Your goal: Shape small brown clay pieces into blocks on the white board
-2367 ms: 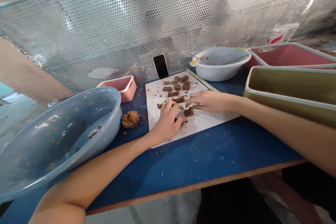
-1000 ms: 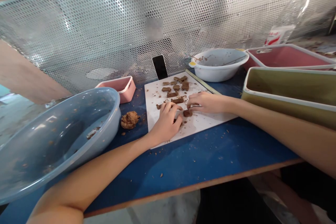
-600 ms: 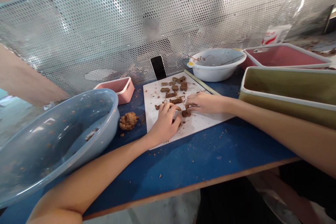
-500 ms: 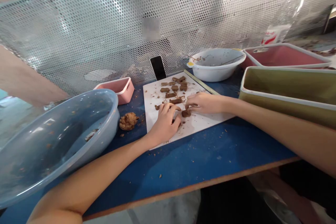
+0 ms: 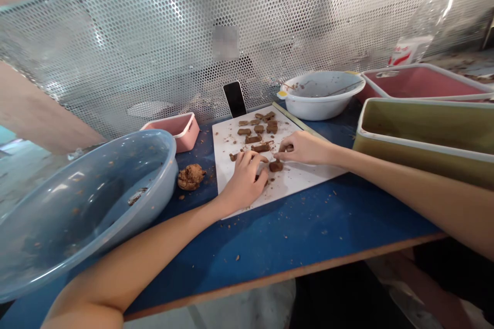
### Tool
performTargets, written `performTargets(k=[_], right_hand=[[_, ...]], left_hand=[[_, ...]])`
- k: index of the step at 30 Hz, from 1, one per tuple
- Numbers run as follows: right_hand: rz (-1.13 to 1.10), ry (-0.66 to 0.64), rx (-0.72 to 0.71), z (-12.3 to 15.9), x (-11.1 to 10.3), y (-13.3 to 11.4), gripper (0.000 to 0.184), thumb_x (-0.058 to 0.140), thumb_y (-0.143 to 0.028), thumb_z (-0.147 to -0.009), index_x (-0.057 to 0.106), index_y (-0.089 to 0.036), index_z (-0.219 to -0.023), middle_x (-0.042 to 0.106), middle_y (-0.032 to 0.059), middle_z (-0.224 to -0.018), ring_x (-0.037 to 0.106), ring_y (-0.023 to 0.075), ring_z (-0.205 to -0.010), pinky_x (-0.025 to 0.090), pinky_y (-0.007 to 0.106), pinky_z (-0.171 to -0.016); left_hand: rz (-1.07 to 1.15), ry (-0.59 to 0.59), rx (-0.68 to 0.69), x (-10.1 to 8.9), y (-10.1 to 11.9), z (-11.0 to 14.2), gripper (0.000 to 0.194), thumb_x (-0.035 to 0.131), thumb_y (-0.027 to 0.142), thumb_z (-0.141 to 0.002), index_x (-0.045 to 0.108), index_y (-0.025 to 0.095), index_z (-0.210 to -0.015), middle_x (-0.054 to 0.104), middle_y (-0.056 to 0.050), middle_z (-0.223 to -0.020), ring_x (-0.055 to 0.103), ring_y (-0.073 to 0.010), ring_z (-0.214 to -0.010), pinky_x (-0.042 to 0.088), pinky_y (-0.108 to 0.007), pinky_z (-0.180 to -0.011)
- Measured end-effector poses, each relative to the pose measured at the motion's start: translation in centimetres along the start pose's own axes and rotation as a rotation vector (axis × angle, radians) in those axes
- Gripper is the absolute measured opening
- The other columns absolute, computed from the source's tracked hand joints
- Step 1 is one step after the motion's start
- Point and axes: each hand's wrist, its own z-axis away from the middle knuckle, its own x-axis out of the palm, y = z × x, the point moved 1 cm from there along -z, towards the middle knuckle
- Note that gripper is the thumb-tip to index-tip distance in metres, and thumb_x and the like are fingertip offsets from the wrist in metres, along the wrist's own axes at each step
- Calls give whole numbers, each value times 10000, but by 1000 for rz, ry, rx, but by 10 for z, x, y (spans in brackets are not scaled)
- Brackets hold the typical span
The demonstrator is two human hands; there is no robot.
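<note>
A white board [image 5: 304, 177] lies on the blue table, with several small brown clay pieces [image 5: 258, 129] near its far edge. My left hand [image 5: 243, 180] rests on the board with fingers curled, their tips pressing a brown piece [image 5: 263, 159]. My right hand [image 5: 303, 148] sits just right of it, fingers pinched around a small brown piece whose shape I cannot make out. Another brown lump [image 5: 276, 166] lies on the board between the two hands.
A large blue basin [image 5: 77, 205] stands at the left, a clay ball [image 5: 191, 176] and a pink box [image 5: 175, 127] beside it. A phone [image 5: 234, 98] leans on the perforated metal screen. A white bowl [image 5: 322, 93], an olive tray [image 5: 424, 133] and a red tray [image 5: 420, 82] stand at the right.
My right hand has drawn slightly back toward the far side of the board, uncovering the brown lump between the hands. My left hand has stayed in place.
</note>
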Motion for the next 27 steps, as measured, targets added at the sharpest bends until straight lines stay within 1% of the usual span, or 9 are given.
performTargets(k=[2,6,11,16,21,27], right_hand=[[-10,-6,18,1,1,-1,502,701,-628,-982,834,-163,-847,654,25,-657,508,157,-640,342,344,-660],[1,-3,56,2,1,-3,438,722,-574,-965,839,-169,-846,634,16,-647,505,156,-641,345,339,-652],[-26,-3,77,3,2,-9,373,753,-515,-938,844,-175,-816,685,30,-678,543,158,-650,382,336,-675],[-58,16,108,4,2,-12,319,761,-476,-911,855,-188,-810,711,33,-675,549,162,-644,389,336,-670],[-85,17,93,3,5,-7,315,775,-477,-886,837,-185,-787,707,31,-672,575,172,-673,396,331,-670],[-102,14,80,1,8,-4,341,778,-494,-890,796,-186,-746,654,16,-644,538,163,-667,371,336,-663]], left_hand=[[1,2,-1,0,0,0,188,473,238,-1105,617,196,-1218,581,-123,-1282,478,-323,-1277,428,-531,-1178],[-4,5,3,1,-1,0,194,471,232,-1105,615,202,-1231,580,-122,-1291,476,-322,-1284,431,-534,-1182],[-3,4,2,1,-2,0,193,479,226,-1096,617,207,-1229,582,-120,-1290,486,-320,-1280,439,-531,-1178],[4,10,3,2,-2,0,182,476,229,-1100,613,219,-1218,588,-117,-1289,487,-319,-1284,449,-535,-1170],[-3,14,12,2,-2,0,178,474,231,-1105,613,219,-1215,591,-120,-1284,486,-316,-1269,450,-537,-1162],[6,13,2,1,-1,0,167,476,236,-1103,610,218,-1200,590,-119,-1274,481,-319,-1281,438,-540,-1175]])
